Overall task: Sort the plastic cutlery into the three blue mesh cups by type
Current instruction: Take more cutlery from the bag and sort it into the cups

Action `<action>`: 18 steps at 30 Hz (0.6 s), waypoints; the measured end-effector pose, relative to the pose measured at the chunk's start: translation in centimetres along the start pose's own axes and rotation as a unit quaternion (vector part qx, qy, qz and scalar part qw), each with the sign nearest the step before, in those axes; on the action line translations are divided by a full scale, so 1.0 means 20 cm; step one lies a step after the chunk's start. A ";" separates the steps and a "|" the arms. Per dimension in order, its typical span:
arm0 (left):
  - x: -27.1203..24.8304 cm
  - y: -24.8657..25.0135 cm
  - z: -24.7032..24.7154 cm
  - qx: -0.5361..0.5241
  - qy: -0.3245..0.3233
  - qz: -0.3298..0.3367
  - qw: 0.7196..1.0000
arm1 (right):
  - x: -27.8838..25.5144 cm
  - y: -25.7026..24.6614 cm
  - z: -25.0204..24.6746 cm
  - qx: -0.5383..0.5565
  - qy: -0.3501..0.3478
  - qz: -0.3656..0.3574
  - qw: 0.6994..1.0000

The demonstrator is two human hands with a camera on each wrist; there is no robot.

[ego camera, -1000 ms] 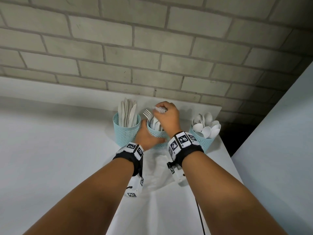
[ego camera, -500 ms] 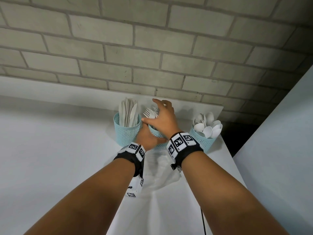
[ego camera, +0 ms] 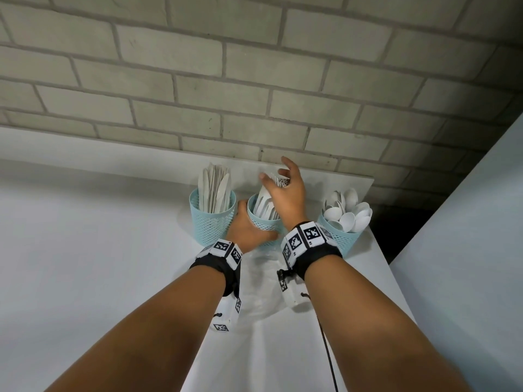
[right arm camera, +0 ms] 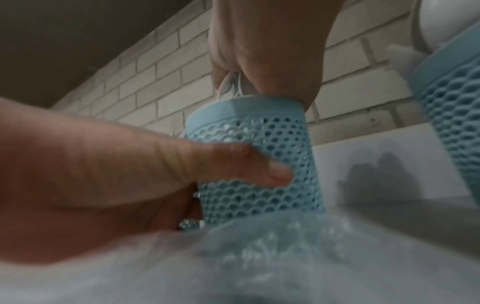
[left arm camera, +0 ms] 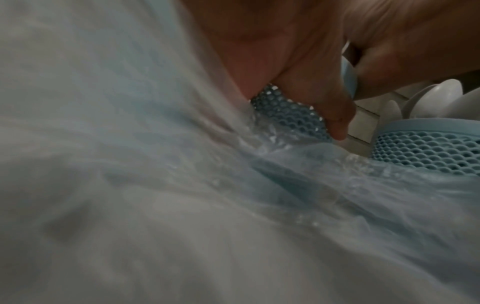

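Three blue mesh cups stand in a row by the brick wall. The left cup [ego camera: 212, 222] holds knives, the right cup [ego camera: 341, 236] holds spoons [ego camera: 348, 213]. My left hand [ego camera: 250, 226] grips the middle cup [ego camera: 264, 222] from its near-left side, and the thumb [right arm camera: 241, 164] lies across the mesh [right arm camera: 272, 144]. White forks [ego camera: 264, 205] stand in this cup. My right hand [ego camera: 276, 172] hovers over the fork heads with thumb and index finger spread, touching the tines loosely. Its palm [right arm camera: 265, 51] sits just above the rim.
A crumpled clear plastic bag [ego camera: 263, 278] lies on the white table [ego camera: 85, 250] just in front of the cups, under both wrists. The brick wall [ego camera: 254, 94] rises right behind the cups. The table's right edge is close to the spoon cup.
My right hand has let go of the bundle of forks and spread its fingers above them. The forks now stand in the middle cup. My left hand still holds that cup.
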State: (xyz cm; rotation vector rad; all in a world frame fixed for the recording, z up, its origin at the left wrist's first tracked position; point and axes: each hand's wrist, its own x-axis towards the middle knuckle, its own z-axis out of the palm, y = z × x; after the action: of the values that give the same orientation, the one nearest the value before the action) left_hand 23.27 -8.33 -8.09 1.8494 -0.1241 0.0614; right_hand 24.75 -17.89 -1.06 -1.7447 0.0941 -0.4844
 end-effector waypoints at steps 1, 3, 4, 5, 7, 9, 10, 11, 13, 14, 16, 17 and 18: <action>0.00 0.00 0.00 0.002 -0.002 0.001 1.000 | -0.01 0.00 0.01 -0.009 0.018 -0.015 1.000; 0.00 0.00 -0.01 0.004 -0.012 -0.004 1.000 | -0.02 0.01 0.04 -0.062 -0.009 -0.038 0.997; 0.00 0.00 -0.01 0.000 -0.016 -0.007 1.000 | -0.02 0.00 0.04 -0.108 -0.048 -0.035 0.992; 0.00 0.00 -0.01 -0.007 -0.018 -0.006 1.000 | -0.01 0.00 0.05 -0.152 -0.075 -0.026 0.985; 0.00 0.00 -0.01 -0.015 -0.017 -0.002 1.000 | 0.02 -0.01 0.04 -0.172 -0.060 0.005 0.983; 0.00 0.00 -0.01 -0.012 -0.017 0.000 1.000 | 0.04 -0.01 0.03 -0.161 -0.053 0.020 0.985; 0.00 0.00 -0.01 -0.010 -0.018 -0.001 1.000 | 0.03 -0.02 0.03 -0.170 -0.086 0.017 0.982; 0.01 -0.01 -0.01 -0.007 -0.016 -0.001 1.000 | 0.03 -0.02 0.03 -0.176 -0.121 0.011 0.977; 0.02 -0.02 0.00 -0.004 -0.013 0.001 1.000 | 0.04 -0.03 0.02 -0.165 -0.137 0.020 0.976; 0.02 -0.02 0.00 -0.003 -0.012 0.002 1.000 | 0.05 -0.04 0.01 -0.153 -0.134 0.031 0.979; 0.02 -0.02 0.00 0.000 -0.015 0.002 1.000 | 0.06 -0.06 0.00 -0.167 -0.172 0.039 0.970; 0.03 -0.03 0.00 0.003 -0.017 0.003 1.000 | 0.07 -0.07 0.01 -0.182 -0.206 0.034 0.961; 0.03 -0.03 0.00 0.005 -0.019 0.004 1.000 | 0.07 -0.08 0.01 -0.191 -0.229 0.022 0.954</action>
State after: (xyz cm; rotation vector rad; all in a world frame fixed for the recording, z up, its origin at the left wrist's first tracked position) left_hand 23.90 -8.22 -8.61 1.8597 -0.1575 0.0331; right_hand 25.70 -17.79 0.78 -2.1887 -0.1107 -0.0137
